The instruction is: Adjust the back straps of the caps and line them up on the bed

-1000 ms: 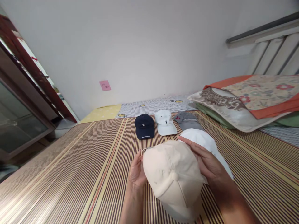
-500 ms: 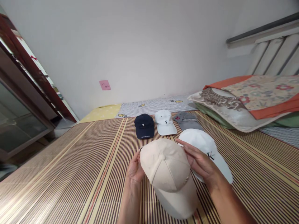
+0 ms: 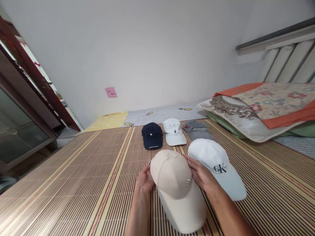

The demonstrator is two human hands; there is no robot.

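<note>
A beige cap rests on the striped bamboo mat right in front of me, brim toward me. My left hand grips its left rear edge, fingers curled under the crown. My right hand lies on the cap's right side with fingers pressed against the fabric. Just to the right sits a white cap with a black logo, touching the right hand's back.
Farther back stand a navy cap, a pale white cap and a grey cap in a row. Pillows and folded bedding lie at the right. A dark cabinet stands left, wall behind.
The beige cap has come down onto the mat and turned so its right side faces up. My right hand slid off the white cap, uncovering its logo.
</note>
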